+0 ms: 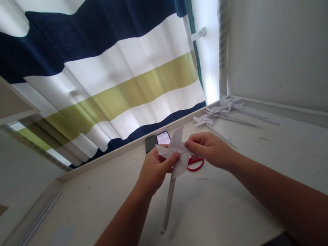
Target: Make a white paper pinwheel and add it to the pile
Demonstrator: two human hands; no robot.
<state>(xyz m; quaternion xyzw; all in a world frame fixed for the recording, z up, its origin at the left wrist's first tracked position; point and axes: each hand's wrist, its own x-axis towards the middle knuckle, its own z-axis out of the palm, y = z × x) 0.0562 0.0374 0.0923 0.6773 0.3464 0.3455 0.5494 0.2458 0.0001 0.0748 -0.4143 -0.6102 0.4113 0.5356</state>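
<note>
A white paper pinwheel [181,170] is held up above the table, with a rolled paper stick [169,202] slanting down from it toward me. My left hand [154,169] is closed on the pinwheel, its thumb pressed near the centre and the other fingers behind the paper. With thumb and fingers, my right hand [207,148] pinches the blade on the right side. Red-handled scissors [196,169] lie on the table behind the pinwheel, partly hidden by it.
Several paper pinwheels on sticks [224,107] lie at the back right. A lit phone [162,137] stands beside a dark flat object [150,144] near the back edge. Long white rods [31,235] lie along the left edge. A striped curtain [110,73] hangs behind the table [101,194].
</note>
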